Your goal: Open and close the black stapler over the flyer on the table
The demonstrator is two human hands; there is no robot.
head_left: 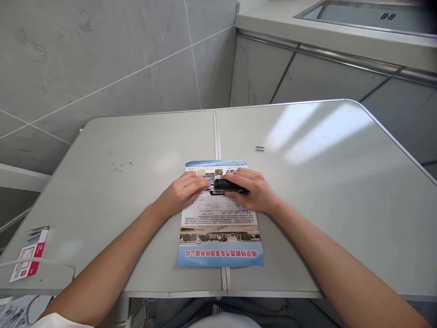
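Black stapler (223, 184), smooth and elongated, sits over rectangular printed paper (220, 217).

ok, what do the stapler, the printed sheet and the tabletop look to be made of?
Stapler: likely black plastic, maybe over metal; dark body with shiny highlights.
Printed sheet: paper, possibly coated; thin, with color print.
Tabletop: smooth, pale, semi-gloss laminate or plastic, can't tell which; bright light reflects off it.

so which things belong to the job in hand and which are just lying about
In use:
black stapler, in the right hand
printed sheet beneath

Lying about:
silvery strips, perhaps spare staples
tiny bits
red-and-white card
white cable
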